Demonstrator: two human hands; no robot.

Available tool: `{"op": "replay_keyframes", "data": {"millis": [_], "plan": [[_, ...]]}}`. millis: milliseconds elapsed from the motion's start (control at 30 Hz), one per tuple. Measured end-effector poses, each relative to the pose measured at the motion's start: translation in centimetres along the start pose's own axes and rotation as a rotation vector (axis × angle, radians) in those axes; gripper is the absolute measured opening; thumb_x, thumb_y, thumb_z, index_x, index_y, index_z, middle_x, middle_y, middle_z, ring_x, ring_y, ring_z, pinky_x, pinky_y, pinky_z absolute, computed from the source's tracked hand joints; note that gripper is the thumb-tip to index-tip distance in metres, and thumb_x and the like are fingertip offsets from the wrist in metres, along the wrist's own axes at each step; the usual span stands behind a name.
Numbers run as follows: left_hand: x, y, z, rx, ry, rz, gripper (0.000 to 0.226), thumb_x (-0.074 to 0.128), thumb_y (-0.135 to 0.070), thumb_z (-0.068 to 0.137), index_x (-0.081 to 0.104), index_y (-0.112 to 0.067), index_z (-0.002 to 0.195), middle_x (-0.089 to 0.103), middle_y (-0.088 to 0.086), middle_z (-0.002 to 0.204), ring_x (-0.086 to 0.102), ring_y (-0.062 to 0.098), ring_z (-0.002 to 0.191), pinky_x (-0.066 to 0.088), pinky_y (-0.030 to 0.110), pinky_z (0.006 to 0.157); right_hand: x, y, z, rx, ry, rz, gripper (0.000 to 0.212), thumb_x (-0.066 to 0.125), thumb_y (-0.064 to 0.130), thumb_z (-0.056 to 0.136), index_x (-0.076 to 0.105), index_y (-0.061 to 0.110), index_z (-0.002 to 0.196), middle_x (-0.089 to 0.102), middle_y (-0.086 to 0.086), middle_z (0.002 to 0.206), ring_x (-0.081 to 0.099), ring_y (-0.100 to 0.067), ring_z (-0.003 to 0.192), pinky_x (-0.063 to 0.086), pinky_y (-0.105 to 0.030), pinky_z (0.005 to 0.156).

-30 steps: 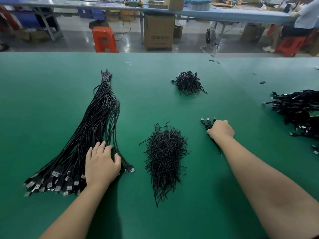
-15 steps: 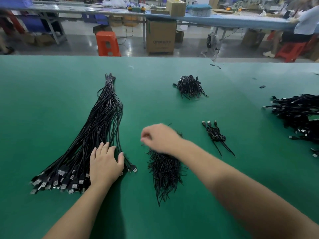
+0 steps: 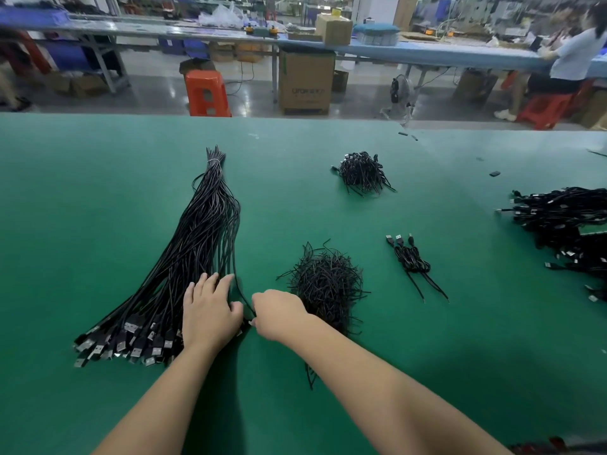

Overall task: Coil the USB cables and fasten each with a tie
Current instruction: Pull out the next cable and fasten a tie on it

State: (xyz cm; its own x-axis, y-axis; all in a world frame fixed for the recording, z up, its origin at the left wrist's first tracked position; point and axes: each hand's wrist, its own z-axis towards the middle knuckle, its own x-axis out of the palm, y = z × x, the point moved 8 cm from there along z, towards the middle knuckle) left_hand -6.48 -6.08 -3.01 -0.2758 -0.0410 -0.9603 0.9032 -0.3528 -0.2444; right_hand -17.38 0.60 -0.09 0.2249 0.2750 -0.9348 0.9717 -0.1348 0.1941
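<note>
While left hand [image 3: 210,315] presses cable bundle [image 3: 184,257] — right hand [image 3: 277,311] pinches one.

The scene is being lit brightly and evenly from above. Soft, dark shadows are being thrown onto the green table [image 3: 98,198] under both arms, and a wide dim patch is being spread at the lower right. Light is being bounced off the shiny floor [image 3: 157,93] far back, where pale glare is being seen. The far edge of the table is being bent into a curve by the wide lens, and things near the sides are being stretched. The back of the room is being shown a little fuzzy, while the middle is being kept sharp.
</note>
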Motion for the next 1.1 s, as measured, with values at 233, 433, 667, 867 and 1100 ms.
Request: {"op": "replay_keyframes", "data": {"millis": [233,433,667,867,1100], "plan": [[0.4,0.1,0.1,0.017,0.031,0.017,0.061,0.049,-0.029,0.087,0.043,-0.034,0.147,0.036,0.006,0.159,0.018,0.021,0.151,0.004,0.041,0.124,0.6,-1.0,-0.4,0.078,0.016,0.027,0.019,0.058,0.014,0.097,0.055,0.009,0.115,0.054,-0.013,0.12,0.057,-0.031,0.09,0.042,-0.037,0.07],[0.4,-0.3,-0.2,0.068,0.033,0.01,0.071,0.043,-0.031,0.092,0.015,-0.049,0.155,0.011,0.014,0.165,0.009,0.022,0.152,0.003,0.042,0.124,-0.4,-1.0,-1.6,0.032,-0.055,0.107,0.023,0.057,0.01,0.094,0.057,0.016,0.116,0.065,-0.006,0.11,0.061,-0.029,0.098,0.039,-0.034,0.069],[0.6,-0.6,-0.3,0.106,0.059,0.061,0.055,0.044,-0.034,0.096,0.035,-0.053,0.147,0.013,0.012,0.164,0.013,0.027,0.151,0.003,0.046,0.122,-1.8,-0.5,-4.8,-0.154,-0.106,0.213,0.028,0.053,0.015,0.098,0.073,0.027,0.113,0.051,0.004,0.098,0.061,-0.026,0.098,0.05,-0.036,0.082],[-0.9,-0.9,-0.5,0.104,-0.048,-0.027,0.044,0.057,-0.026,0.094,0.057,-0.022,0.138,0.029,0.02,0.158,0.025,0.033,0.146,0.015,0.048,0.122,-6.3,-3.1,-7.5,-0.122,-0.11,0.668,0.016,0.063,0.022,0.097,0.075,0.023,0.108,0.07,0.007,0.083,0.066,-0.016,0.074,0.059,-0.035,0.077],[-3.1,-6.7,-1.7,0.467,0.349,-0.393,0.069,0.064,-0.015,0.091,0.036,-0.036,0.151,0.025,-0.011,0.159,0.012,0.013,0.152,0.012,0.029,0.123,-8.2,-4.1,-10.0,-0.247,-0.084,0.971,0.014,0.058,0.014,0.099,0.07,0.021,0.098,0.071,0.006,0.075,0.069,-0.01,0.07,0.05,-0.02,0.053]]}}
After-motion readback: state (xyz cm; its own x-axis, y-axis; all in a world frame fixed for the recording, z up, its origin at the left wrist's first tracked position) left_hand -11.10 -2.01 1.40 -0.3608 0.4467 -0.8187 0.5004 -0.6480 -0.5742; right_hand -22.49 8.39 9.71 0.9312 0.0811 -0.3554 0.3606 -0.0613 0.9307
